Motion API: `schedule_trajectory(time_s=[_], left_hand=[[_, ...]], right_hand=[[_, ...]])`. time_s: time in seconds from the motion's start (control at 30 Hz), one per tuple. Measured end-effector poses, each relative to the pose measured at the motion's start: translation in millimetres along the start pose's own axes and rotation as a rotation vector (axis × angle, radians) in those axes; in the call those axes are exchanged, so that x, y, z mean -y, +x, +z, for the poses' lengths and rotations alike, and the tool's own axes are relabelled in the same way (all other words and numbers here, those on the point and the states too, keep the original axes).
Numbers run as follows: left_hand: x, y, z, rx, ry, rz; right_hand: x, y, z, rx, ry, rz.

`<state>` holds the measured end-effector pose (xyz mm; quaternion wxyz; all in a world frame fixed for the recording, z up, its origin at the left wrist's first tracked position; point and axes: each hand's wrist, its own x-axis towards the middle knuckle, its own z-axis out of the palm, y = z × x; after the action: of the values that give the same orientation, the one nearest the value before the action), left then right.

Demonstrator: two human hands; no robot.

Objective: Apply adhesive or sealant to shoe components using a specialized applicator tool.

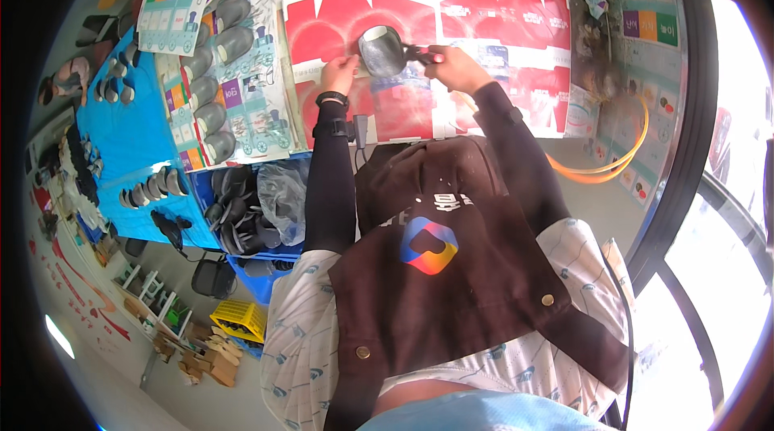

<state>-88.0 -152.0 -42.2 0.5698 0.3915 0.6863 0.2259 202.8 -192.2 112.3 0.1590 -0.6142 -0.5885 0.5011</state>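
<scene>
A dark grey shoe (383, 52) with a pale patch inside its opening is over the red and white cardboard on the bench. At its left edge is my left hand (340, 74), fingers closed together and seemingly gripping the rim. From the right, my right hand (458, 70) is wrapped round a small black hand tool (418, 54) with a red bit on it. The tool's front end meets or almost meets the shoe's right side; its exact kind is hard to make out. A pale orange hose shows below the right wrist.
Several grey shoes (211, 118) stand in a row on printed sheets at left. Further left, a blue-covered table (133, 141) bears more. Blue crates (258, 278) of dark shoes and a yellow crate (242, 316) sit below. An orange hose (637, 145) loops at right, by the window frame.
</scene>
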Motion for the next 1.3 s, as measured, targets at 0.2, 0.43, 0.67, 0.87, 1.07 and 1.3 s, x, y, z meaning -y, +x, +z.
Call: schedule_trajectory(time_s=[0.2,0.43,0.67,0.87,1.07,1.3], left_hand=[[-3,2,0,-0.116,0.32,0.1],[-52,-25,7,-0.018,0.278,0.21],[-2,-43,-147,-0.158,-0.702,0.207],[60,-11,-258,-0.481,-0.939,0.213],[76,49,-260,-0.695,-1.115,0.091],[128,92,-269,-0.581,-1.207,0.276]], right_hand=[[-3,-20,-14,-0.153,0.331,0.114],[6,-44,-14,-0.169,0.418,0.219],[7,-56,-16,-0.192,0.466,0.24],[28,-42,-5,-0.161,0.43,0.266],[49,-43,-1,-0.166,0.415,0.278],[48,-50,-7,-0.186,0.395,0.247]])
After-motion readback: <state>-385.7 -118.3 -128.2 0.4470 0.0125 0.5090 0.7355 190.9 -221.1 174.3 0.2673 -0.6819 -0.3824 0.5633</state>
